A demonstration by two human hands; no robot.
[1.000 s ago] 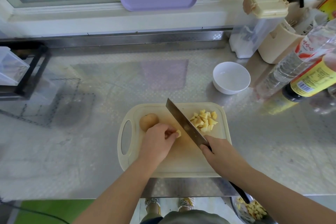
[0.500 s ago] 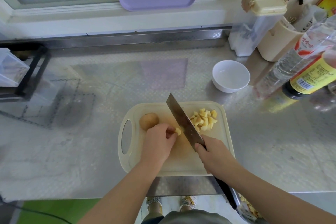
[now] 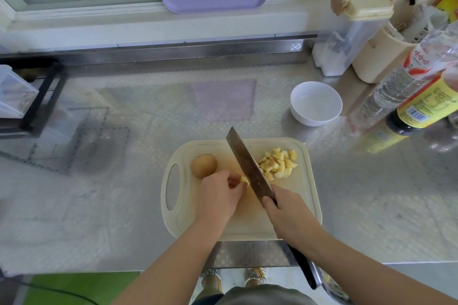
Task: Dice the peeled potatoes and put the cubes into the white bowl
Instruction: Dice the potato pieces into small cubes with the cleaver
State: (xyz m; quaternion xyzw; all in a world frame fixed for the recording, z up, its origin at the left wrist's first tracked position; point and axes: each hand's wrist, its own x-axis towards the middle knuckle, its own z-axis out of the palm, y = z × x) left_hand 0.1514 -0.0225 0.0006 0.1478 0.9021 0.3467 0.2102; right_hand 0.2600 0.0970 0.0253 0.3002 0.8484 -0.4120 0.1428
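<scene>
Left hand (image 3: 218,198) curls over a small potato piece (image 3: 244,180) mid-board, fingertips pinching it just beside the knife (image 3: 247,168). Right hand (image 3: 287,215) is wrapped round the knife where blade meets handle. The blade slants across the board (image 3: 247,225), which sits at the worktop's (image 3: 124,205) near edge. Cubes (image 3: 278,164) are heaped at the board's far right corner and a whole potato (image 3: 203,165) lies far left. The bowl (image 3: 316,104) stands on the worktop beyond the right corner.

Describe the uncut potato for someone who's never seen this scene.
Start at the cream cutting board on the steel counter. At its left end, just beyond the left hand, lies the whole potato. It is the only round, uncut piece; the diced cubes are piled right of the cleaver.
</scene>
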